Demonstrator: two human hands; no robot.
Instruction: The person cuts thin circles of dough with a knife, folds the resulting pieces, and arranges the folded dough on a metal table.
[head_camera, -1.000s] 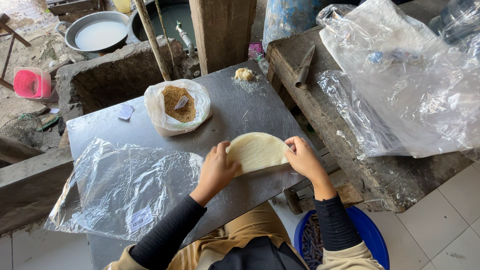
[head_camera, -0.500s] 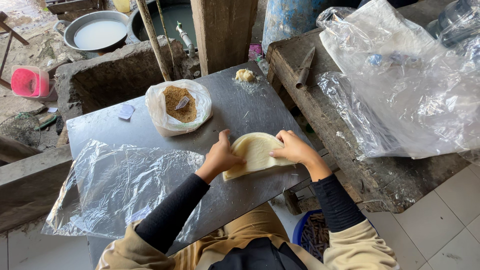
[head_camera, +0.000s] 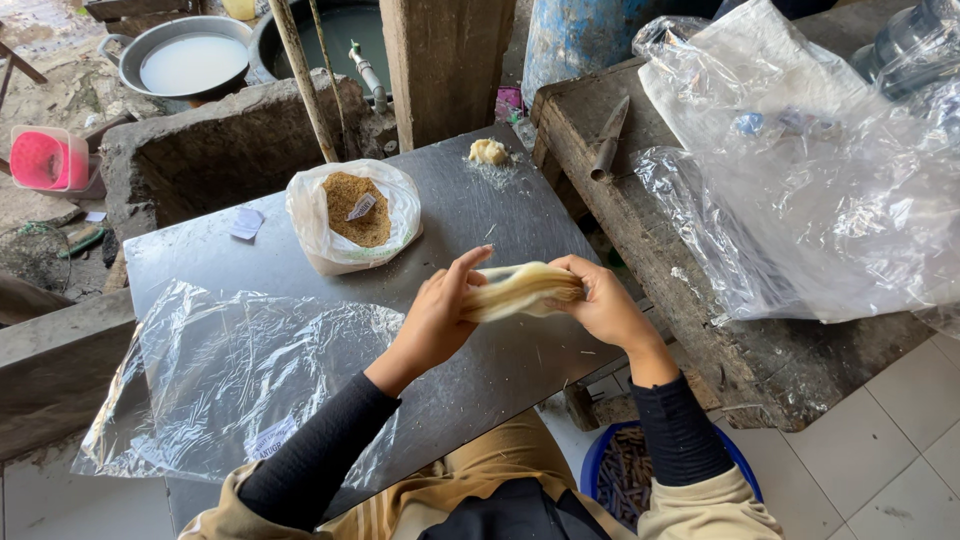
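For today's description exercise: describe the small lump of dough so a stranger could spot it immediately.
Start at the grey metal table. Go to its far edge, beyond the open bag of brown filling. The lump of dough sits there alone, pale yellow and fist-shaped, unlike the flat folded sheet in the hands.

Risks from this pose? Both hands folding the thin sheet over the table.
1. The pale thin sheet is bunched between the left hand and right hand, held above the metal table; it might tear or stick to itself.
2. The open bag of brown filling stands just beyond the hands; a knock might tip it.
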